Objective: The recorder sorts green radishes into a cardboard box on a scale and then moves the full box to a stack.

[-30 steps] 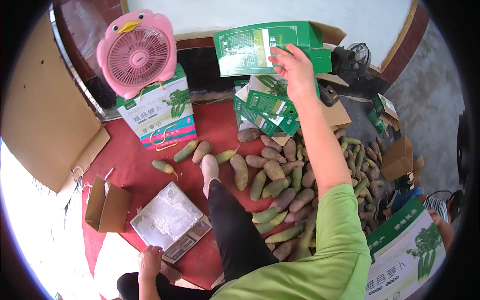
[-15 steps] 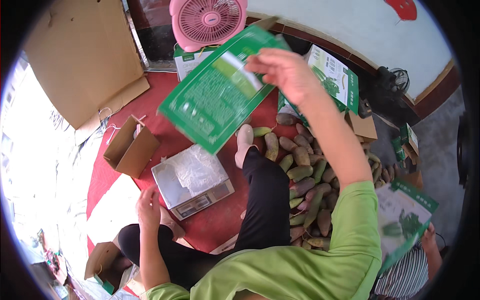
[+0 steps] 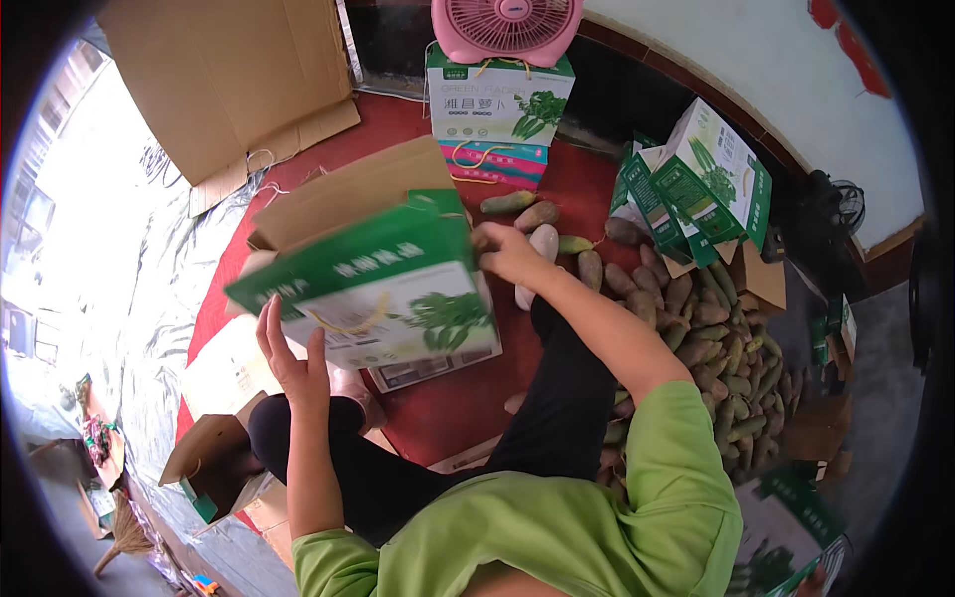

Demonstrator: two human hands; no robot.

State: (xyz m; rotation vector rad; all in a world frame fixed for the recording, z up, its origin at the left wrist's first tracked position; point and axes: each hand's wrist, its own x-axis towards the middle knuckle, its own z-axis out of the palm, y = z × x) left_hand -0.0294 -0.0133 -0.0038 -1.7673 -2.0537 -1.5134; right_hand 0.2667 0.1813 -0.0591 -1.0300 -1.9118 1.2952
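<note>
A green and white cardboard box (image 3: 388, 308) with a leafy vegetable picture and a yellow cord handle sits tilted over the weighing scale (image 3: 438, 368), most of which it hides. Its brown flaps stand up at the far side. At the box's right edge, my right hand (image 3: 512, 257) grips it with bent fingers. Beside the near left corner is my left hand (image 3: 295, 363), fingers stretched upward and thumb apart; the fingertips appear to touch the box.
Many green and purplish radishes (image 3: 686, 318) are heaped right of my leg. Printed cartons (image 3: 711, 184) stand behind them. A pink fan (image 3: 507, 30) tops a stacked box (image 3: 497, 99). Lower left is an opened brown box (image 3: 209, 448). Another person's hand (image 3: 814, 582) shows beside a carton at lower right.
The box has come down and left from the raised right hand, over the scale. My right hand has lowered to its right edge. The view has shifted.
</note>
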